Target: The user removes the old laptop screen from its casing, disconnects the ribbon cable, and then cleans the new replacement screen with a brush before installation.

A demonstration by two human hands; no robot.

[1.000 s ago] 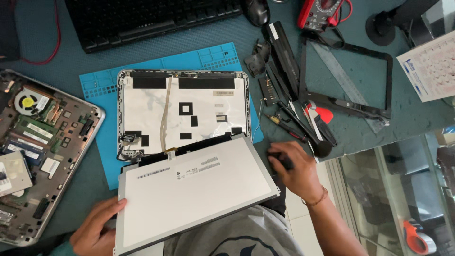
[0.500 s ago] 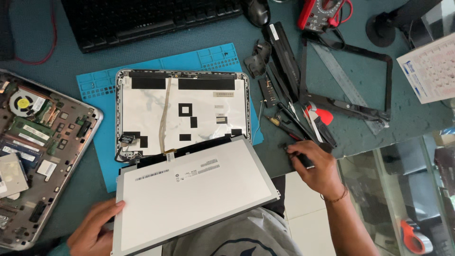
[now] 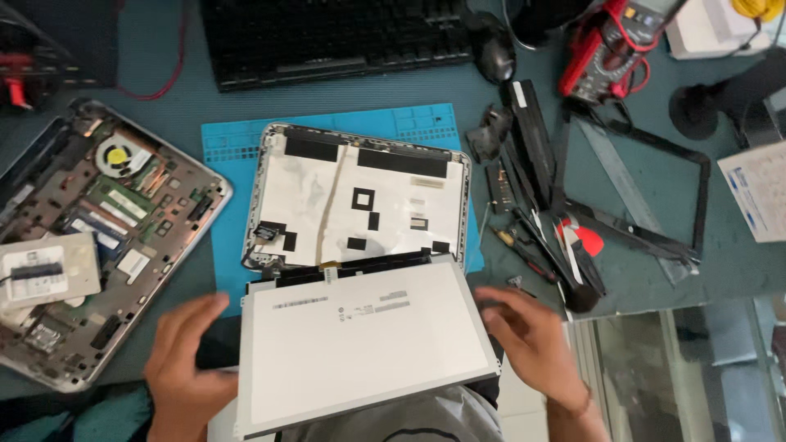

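A detached screen panel (image 3: 364, 348) was flanked by both hands, its long axis running nine to three o'clock. The left hand (image 3: 190, 360) was spread against its nine o'clock edge; the right hand (image 3: 530, 340), open, was held beside its three o'clock edge, below the lid shell (image 3: 360, 196).

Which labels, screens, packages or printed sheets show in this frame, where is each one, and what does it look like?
Screen panel: between both hands, face down, white rectangle with grey strip labels.
Lid shell: on the blue mat, white lining with black tape patches.
White drive: on the opened laptop base, left, dark label.
Meter: top right, red case, grey screen.
Printed sheet: right edge, white, blue marks.
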